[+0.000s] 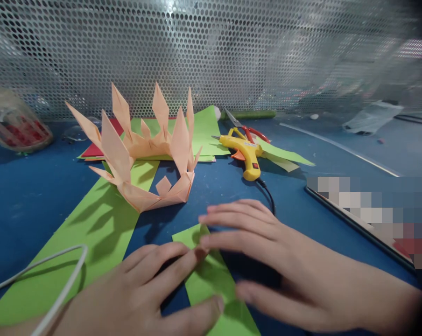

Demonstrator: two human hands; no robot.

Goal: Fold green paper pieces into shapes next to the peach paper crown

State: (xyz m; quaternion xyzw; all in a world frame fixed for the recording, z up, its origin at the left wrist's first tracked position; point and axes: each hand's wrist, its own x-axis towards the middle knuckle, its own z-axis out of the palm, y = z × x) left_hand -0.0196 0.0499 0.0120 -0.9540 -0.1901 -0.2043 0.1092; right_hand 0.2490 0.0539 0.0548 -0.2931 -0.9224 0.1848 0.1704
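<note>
A narrow strip of green paper [214, 275] lies on the blue table between my hands. My left hand [151, 284] rests on its left edge, with the index fingertip pressed near the upper part and the thumb on the paper lower down. From the right, my right hand [267, 261] reaches over the strip; its fingers are stretched out, and the index fingertip meets the left one. Neither hand grips anything. Just beyond them stands a peach folded-paper crown [155, 200] with several pointed tips, partly over a wide green paper sheet [102, 228].
A yellow hot glue gun [248, 154] and red-handled scissors [249, 133] lie at the back. Stacked coloured paper [207, 130] sits behind the crown. A jar [18, 126] stands left, a dark-edged tablet-like device [358, 228] right. A white cable [67, 289] crosses near my left arm.
</note>
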